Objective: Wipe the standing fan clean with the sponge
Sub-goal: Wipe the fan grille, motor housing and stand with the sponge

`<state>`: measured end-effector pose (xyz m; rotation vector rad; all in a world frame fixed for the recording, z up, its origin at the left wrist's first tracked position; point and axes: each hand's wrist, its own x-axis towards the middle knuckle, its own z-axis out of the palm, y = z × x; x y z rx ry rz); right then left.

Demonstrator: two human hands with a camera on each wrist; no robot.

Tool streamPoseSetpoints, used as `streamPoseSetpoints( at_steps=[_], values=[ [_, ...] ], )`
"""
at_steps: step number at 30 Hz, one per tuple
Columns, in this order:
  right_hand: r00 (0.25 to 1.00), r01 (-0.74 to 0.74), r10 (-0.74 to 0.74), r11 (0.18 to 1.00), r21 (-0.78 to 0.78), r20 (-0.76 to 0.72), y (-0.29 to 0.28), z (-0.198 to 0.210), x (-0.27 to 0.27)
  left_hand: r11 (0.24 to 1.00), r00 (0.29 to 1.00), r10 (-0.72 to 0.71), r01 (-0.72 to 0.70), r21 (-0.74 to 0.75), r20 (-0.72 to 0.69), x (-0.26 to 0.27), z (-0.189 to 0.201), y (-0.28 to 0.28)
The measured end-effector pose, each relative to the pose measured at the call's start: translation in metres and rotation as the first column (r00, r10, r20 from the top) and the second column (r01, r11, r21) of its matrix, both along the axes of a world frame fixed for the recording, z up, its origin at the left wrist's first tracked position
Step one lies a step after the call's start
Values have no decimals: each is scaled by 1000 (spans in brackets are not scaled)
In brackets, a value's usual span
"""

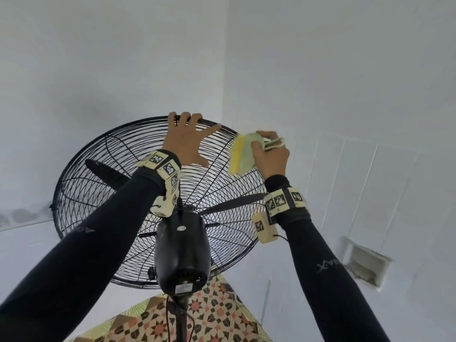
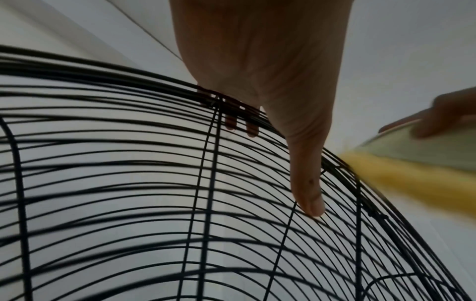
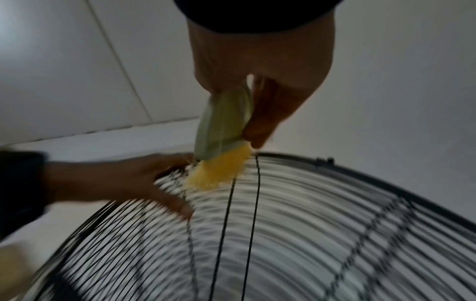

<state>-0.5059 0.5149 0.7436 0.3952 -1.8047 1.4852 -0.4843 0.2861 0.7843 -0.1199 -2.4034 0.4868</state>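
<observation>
A person stands behind a black standing fan (image 1: pixel 158 201), its round wire cage tilted up toward a white tiled wall (image 1: pixel 357 169), and works along the top of the rear grille. The left hand (image 1: pixel 186 139) hooks its fingers over the cage's upper rim while the thumb lies straight against the wires, steadying the head. The right hand (image 1: pixel 270 156) is clamped on the sponge (image 1: pixel 240 154), yellow foam with a pale green backing, thumb on one face and fingers curled round the other; it sits just beside the left hand, at the upper right of the rim. The sponge's long axis runs roughly along the curve of the cage, its yellow side turned to the wires. The right wrist view is blurred, so the foam appears to be touching the grille, though firm contact cannot be confirmed. The wiping looks to be under way on the cage's top arc, with the motor housing (image 1: pixel 181 253), blades (image 1: pixel 106 171) and pole (image 1: pixel 181 322) seemingly yet to be done. The next stroke likely calls for light pressure following the rim, the left hand bracing so the head does not swing.
</observation>
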Motion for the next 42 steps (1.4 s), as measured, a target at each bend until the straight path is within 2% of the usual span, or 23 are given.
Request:
streamPoseSetpoints(
  at_steps=[3,6,7,9,11,13,16,18,21,23,24,27,29,30,31,33,34,35,36,38,39,40,42],
  values=[
    [998,-64,66,993,101,-12,-2,-14,14,1000,1000,-2,2,1,-14,1,-2,-4],
    [983,16,-40,991,-131,-178,-12,-20,21,999,999,-28,28,-18,-30,1,-4,1],
    [970,54,-88,987,-153,-227,-18,-27,22,999,999,-37,37,-18,-36,1,-5,3],
    [974,40,-51,998,-53,-221,-34,-53,24,999,999,-39,38,-15,-35,3,-4,4],
    [991,-74,84,992,100,-103,-45,-82,28,1000,999,-28,28,4,-26,3,-4,1],
    [990,-111,123,983,147,-74,-45,-87,31,1000,999,-19,20,14,-31,3,-4,-3],
    [969,33,-33,999,-3,-245,-38,-63,28,1000,999,-23,23,4,-32,2,-5,-3],
    [938,138,-140,990,-31,-318,-38,-53,23,999,999,-32,32,-7,-36,1,-5,2],
    [957,94,-30,973,212,-287,-42,-79,16,1000,999,-29,29,1,-29,-1,-5,4],
    [966,53,56,913,405,-253,-38,-100,14,1000,999,-22,22,10,-34,-1,-5,1],
    [964,46,73,902,429,-257,-34,-102,15,1000,999,-16,16,11,-32,-1,-6,0],
    [937,122,-41,969,214,-348,-25,-80,18,1000,999,-15,15,6,-37,-1,-6,-1],
    [923,163,-118,982,95,-367,-29,-69,14,1000,999,-20,19,-9,-40,-1,-5,2],
    [926,153,-91,978,143,-366,-34,-73,13,1000,999,-24,23,-12,-39,-1,-6,3],
    [935,131,-27,953,274,-354,-39,-82,12,1000,999,-28,27,-10,-38,-2,-6,4],
    [942,120,94,801,586,-321,-44,-111,7,1000,999,-26,26,3,-28,-1,-5,4],
    [946,137,99,744,654,-310,-41,-117,3,1000,1000,-18,18,-1,-23,-1,-4,2],
    [951,136,85,752,646,-298,-37,-115,4,1000,1000,-9,9,-15,-19,0,-4,-2],
    [955,131,56,803,581,-293,-32,-108,6,999,1000,-1,1,-38,-16,0,-3,-6],
    [946,174,-59,922,345,-320,-28,-90,13,998,1000,7,-7,-64,-8,3,-6,-15],
    [937,197,-107,948,251,-332,-29,-86,15,998,1000,11,-12,-57,-12,4,-8,-17],
    [936,196,-118,957,213,-331,-35,-86,17,999,999,17,-18,-47,-29,5,-10,-17],
    [971,79,0,945,319,-241,-52,-104,20,999,998,32,-33,-29,-46,5,-12,-13]
  ],
)
